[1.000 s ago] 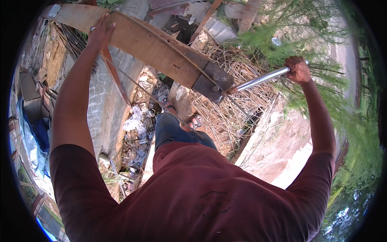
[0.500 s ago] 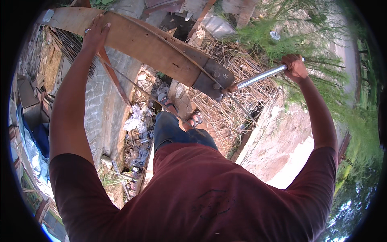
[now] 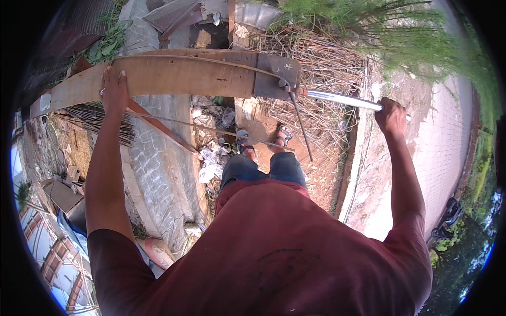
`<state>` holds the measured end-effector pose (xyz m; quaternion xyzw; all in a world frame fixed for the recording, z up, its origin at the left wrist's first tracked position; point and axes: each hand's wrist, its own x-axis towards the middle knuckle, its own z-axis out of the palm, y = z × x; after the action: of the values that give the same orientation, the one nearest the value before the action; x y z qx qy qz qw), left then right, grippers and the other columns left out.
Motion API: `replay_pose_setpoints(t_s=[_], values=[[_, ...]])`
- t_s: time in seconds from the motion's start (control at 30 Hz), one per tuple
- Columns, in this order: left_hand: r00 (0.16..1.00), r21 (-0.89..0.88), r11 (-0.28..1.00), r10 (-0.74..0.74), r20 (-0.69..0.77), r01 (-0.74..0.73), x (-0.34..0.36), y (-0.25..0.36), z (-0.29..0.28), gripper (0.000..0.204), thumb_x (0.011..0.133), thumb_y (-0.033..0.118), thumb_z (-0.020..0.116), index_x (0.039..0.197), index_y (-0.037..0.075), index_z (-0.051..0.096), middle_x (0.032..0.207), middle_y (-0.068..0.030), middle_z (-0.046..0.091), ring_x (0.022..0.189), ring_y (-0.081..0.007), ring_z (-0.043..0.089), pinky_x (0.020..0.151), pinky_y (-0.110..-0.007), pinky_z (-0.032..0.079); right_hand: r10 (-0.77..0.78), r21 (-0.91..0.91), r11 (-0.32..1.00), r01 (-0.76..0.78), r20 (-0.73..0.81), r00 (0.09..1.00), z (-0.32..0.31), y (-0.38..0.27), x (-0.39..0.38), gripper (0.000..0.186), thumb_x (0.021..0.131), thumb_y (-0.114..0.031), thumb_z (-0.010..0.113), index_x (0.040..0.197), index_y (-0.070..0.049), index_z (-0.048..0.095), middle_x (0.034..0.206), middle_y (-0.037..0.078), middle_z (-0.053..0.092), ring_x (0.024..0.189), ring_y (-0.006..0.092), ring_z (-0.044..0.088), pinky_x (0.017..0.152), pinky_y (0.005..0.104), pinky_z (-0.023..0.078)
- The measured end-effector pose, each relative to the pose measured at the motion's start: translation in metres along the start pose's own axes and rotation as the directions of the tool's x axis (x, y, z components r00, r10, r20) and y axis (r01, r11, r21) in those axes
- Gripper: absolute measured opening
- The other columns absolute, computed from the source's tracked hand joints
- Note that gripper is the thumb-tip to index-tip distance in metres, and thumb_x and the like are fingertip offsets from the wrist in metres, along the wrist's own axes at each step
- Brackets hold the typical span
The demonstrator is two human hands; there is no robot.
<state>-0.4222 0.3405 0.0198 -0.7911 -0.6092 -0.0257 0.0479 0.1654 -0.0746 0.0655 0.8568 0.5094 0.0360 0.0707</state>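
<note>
My left hand (image 3: 112, 94) rests on a long wooden plank (image 3: 195, 76), fingers extended across its face, thumb apart. At the plank's right end is a dark metal plate (image 3: 271, 71) with bolt-like pegs. A thin metal rod (image 3: 235, 65) runs along the plank and bends downward at the pegs. My right hand (image 3: 391, 117) is closed round the far end of a silver metal bar (image 3: 340, 98), whose other end meets the plate at a rusty fitting. Another thin rod (image 3: 211, 128) slopes beneath the plank, above my sandalled feet.
A concrete strip (image 3: 158, 168) and rubbish (image 3: 211, 163) lie left of my feet. A heap of bent rods (image 3: 321, 68) lies beyond the plate. Leafy branches (image 3: 379, 26) overhang at upper right, above a paved path (image 3: 437, 152). A red-brown board (image 3: 166, 131) slants under the plank.
The view has turned: the plank now lies more level, and my right hand appears lower. The bar now slopes downward to the right instead of upward. Both hands keep their places on plank and bar.
</note>
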Motion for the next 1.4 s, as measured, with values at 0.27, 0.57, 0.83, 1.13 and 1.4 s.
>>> replay_pose_setpoints(t_s=[0.27, 0.57, 0.83, 1.13, 1.4], values=[[1.0, 0.004, 1.0, 0.023, -0.015, -0.022, -0.001, -0.002, 0.005, 0.064, 0.095, 0.047, 0.033, 0.143, 0.005, 0.026, 0.148, -0.0149, 0.026, 0.137, -0.0318, 0.023, 0.109, -0.048, 0.022, 0.501, 0.113, 0.833, -0.542, 0.263, 0.824, -0.034, -0.143, -0.175, 0.023, 0.08, -0.014, 0.053, 0.1, -0.005, 0.059, 0.079, 0.021, 0.064, 0.074, 0.0378, 0.063, 0.07, 0.0477, 0.05], [1.0, -0.016, 1.0, 0.011, -0.03, -0.011, 0.004, 0.007, 0.003, 0.064, 0.095, 0.047, 0.031, 0.143, 0.005, 0.025, 0.149, -0.0122, 0.024, 0.137, -0.0289, 0.023, 0.107, -0.051, 0.023, 0.323, 0.292, 0.9, -0.324, 0.053, 0.945, 0.018, -0.077, -0.154, 0.01, 0.076, -0.016, 0.055, 0.08, -0.006, 0.057, 0.073, 0.019, 0.062, 0.071, 0.037, 0.062, 0.066, 0.0462, 0.048], [1.0, -0.021, 1.0, -0.022, 0.022, 0.022, 0.0, 0.013, -0.007, 0.066, 0.094, 0.049, 0.033, 0.143, 0.005, 0.025, 0.149, -0.0115, 0.024, 0.138, -0.0278, 0.022, 0.107, -0.055, 0.02, 0.125, 0.208, 0.967, -0.147, 0.115, 0.985, -0.044, -0.045, -0.113, 0.017, 0.076, -0.021, 0.062, 0.078, -0.006, 0.056, 0.071, 0.019, 0.062, 0.071, 0.0382, 0.061, 0.065, 0.0465, 0.048], [0.998, -0.001, 0.999, -0.037, 0.049, 0.037, -0.001, 0.013, -0.008, 0.066, 0.094, 0.048, 0.032, 0.143, 0.005, 0.025, 0.15, -0.0111, 0.023, 0.139, -0.0279, 0.019, 0.108, -0.054, 0.019, 0.149, 0.335, 0.898, -0.287, 0.382, 0.912, -0.046, -0.068, -0.149, 0.064, 0.085, -0.067, 0.041, 0.089, -0.005, 0.06, 0.066, 0.02, 0.057, 0.068, 0.0389, 0.058, 0.062, 0.0473, 0.043], [0.998, 0.002, 1.0, -0.018, 0.054, 0.018, 0.0, 0.01, -0.005, 0.065, 0.094, 0.047, 0.032, 0.143, 0.005, 0.025, 0.149, -0.0116, 0.024, 0.139, -0.0281, 0.02, 0.109, -0.051, 0.019, 0.423, 0.393, 0.77, -0.502, 0.275, 0.863, -0.044, -0.128, -0.192, 0.071, 0.08, -0.074, 0.04, 0.091, -0.008, 0.062, 0.071, 0.02, 0.061, 0.077, 0.0396, 0.061, 0.067, 0.0479, 0.046]])
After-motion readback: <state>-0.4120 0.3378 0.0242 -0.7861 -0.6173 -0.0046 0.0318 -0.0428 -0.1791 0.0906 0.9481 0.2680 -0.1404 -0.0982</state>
